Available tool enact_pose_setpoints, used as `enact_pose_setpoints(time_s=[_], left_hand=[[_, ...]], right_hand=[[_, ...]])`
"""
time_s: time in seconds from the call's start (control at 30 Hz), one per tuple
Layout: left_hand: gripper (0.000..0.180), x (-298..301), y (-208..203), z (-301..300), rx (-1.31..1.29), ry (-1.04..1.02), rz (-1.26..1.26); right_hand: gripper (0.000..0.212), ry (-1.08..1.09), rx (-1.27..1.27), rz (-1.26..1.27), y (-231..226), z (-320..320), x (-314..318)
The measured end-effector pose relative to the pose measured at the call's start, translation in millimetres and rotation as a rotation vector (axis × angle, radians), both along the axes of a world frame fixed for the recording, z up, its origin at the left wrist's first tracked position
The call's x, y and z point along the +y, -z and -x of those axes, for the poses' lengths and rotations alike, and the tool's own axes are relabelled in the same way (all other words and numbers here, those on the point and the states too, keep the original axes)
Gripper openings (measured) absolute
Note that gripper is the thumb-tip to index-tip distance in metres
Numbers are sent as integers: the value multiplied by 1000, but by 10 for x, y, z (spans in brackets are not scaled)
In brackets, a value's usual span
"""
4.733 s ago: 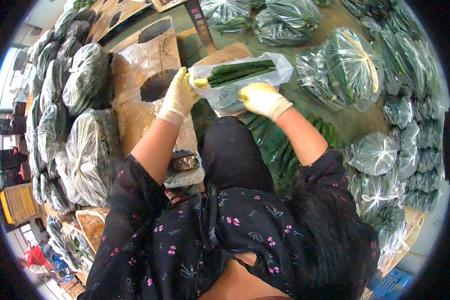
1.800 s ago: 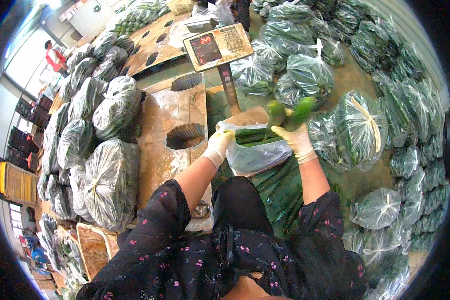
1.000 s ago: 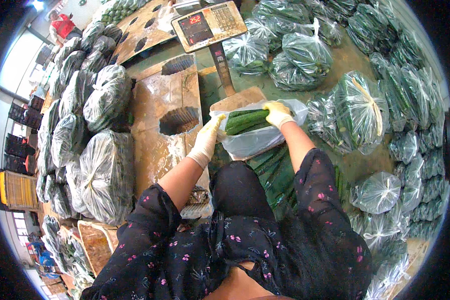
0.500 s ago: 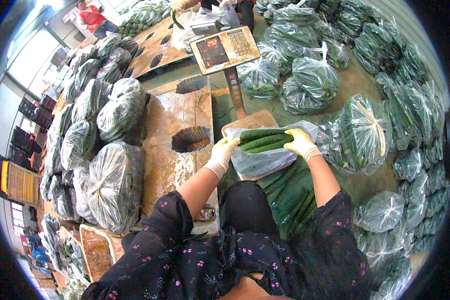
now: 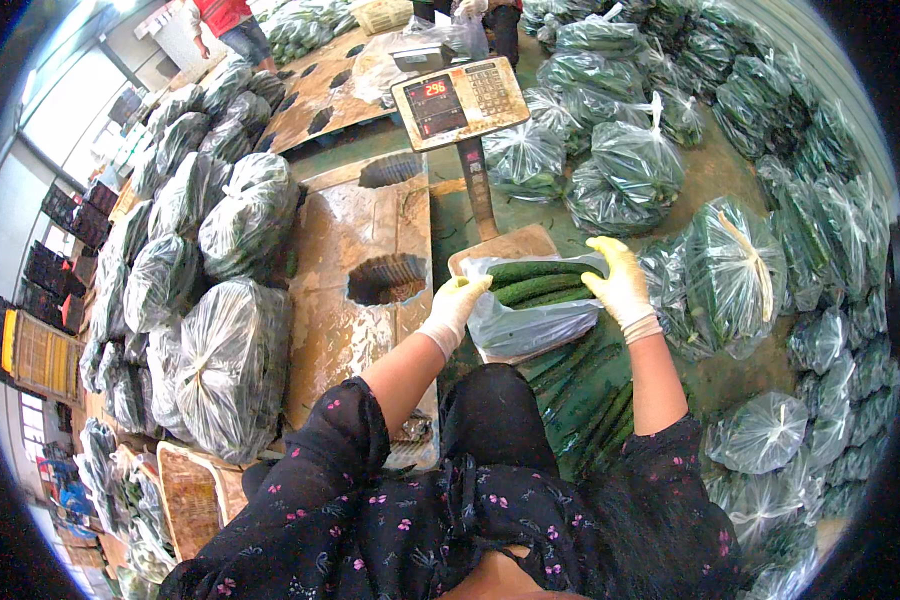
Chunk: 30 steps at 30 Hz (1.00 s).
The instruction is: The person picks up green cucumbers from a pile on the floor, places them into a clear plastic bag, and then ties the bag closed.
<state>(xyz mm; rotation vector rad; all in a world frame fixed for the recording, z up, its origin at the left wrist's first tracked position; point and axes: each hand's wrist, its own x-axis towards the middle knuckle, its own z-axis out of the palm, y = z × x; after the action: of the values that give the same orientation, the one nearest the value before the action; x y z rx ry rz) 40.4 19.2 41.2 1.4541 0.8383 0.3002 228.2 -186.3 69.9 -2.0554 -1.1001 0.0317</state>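
Note:
A clear plastic bag (image 5: 530, 335) lies open on the platform of a scale (image 5: 510, 246) in front of me. Several dark green cucumbers (image 5: 542, 288) rest side by side in it. My left hand (image 5: 460, 302), in a pale yellow glove, pinches the bag's left edge. At the bag's right end is my right hand (image 5: 620, 290), gloved alike, with thumb and fingers spread apart beside the cucumber ends. The scale's display (image 5: 460, 103) stands on a post behind the bag, its red digits lit. Loose cucumbers (image 5: 580, 405) lie below the bag, near my right forearm.
Tied bags of cucumbers (image 5: 625, 175) cover the floor behind and to the right. More filled bags (image 5: 232, 365) are stacked at left. A wet brown board with holes (image 5: 355, 350) lies left of the scale. A person in a red vest (image 5: 225, 15) is at the far left.
My right hand has opened and shifted right, off the bag's edge. My left hand stays on the bag. The display's digits differ, and the person in red has come nearer.

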Motion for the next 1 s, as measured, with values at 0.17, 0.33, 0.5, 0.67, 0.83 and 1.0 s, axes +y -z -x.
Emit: enact_pose_setpoints(time_s=[0.17, 0.33, 0.5, 0.67, 0.83, 1.0], left_hand=[[45, 74, -55, -22, 53, 10, -20], [43, -187, -310, -173, 30, 48, -93], [29, 479, 347, 252, 130, 12, 47], [28, 200, 168, 142, 158, -9, 211], [22, 211, 219, 90, 107, -12, 235], [22, 49, 90, -17, 30, -162, 352]], right_hand=[[61, 343, -206, 82, -34, -132, -101], [67, 424, -189, 5, 118, -327, -543], [46, 306, 262, 24, 421, 0, -722], [35, 686, 664, 192, 1857, 533, -2386], [28, 966, 802, 789, 2515, 1430, -3054], [51, 1355, 1435, 23, 2565, 1841, -2701]])
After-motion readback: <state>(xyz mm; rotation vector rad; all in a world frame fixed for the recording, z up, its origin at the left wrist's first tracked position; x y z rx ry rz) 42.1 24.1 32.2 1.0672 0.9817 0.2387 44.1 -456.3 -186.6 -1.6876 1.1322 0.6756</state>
